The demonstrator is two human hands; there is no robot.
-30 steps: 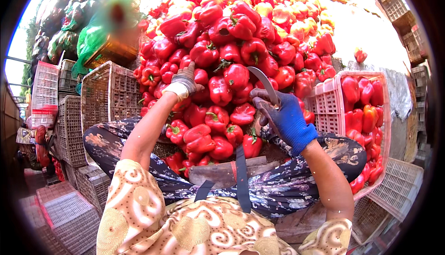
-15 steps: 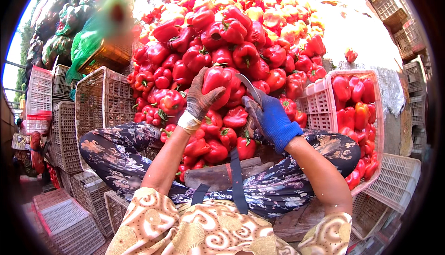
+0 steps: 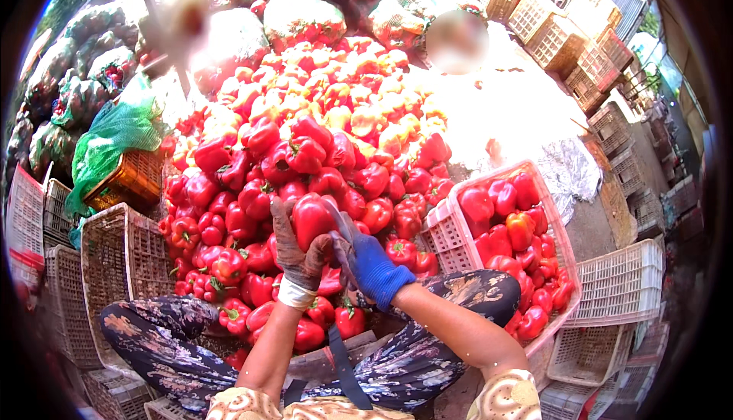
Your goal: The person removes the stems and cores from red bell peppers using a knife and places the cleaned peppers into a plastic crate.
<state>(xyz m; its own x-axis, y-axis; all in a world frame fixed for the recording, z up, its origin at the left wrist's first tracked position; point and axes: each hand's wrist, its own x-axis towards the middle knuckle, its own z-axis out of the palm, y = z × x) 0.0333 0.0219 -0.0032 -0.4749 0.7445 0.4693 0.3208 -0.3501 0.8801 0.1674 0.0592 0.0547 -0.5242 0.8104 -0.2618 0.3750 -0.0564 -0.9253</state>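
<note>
Red bell pepper (image 3: 311, 220): held between the two hands, over the near-centre part of the heap; contact with the peppers behind it cannot be told. Left hand (image 3: 296, 261), in a stained brownish glove with a white cuff (image 3: 296, 293): cupped about the pepper's left and near side, fingers up along the left, thumb bent below, pinching it. Right hand (image 3: 372, 263), in a blue glove with darkened fingers: fingers extended close together toward the pepper's right side; whether it grips anything cannot be told.

Surroundings: heap of red peppers (image 3: 257, 198) beneath and beyond, paler and brightly lit at the far end. Person's crossed legs, in dark floral trousers (image 3: 164, 351), flank its near edge. Right: pink crate (image 3: 445, 231), tilted, filled with peppers, one more orange (image 3: 520, 231). Farther right: white crate (image 3: 618, 286). Left: brownish lattice crate (image 3: 107, 267); beyond it, green netting (image 3: 114, 141) draped by an orange crate (image 3: 131, 182). Far: bulging sacks (image 3: 301, 19); far right, stacked crates (image 3: 553, 38).
</note>
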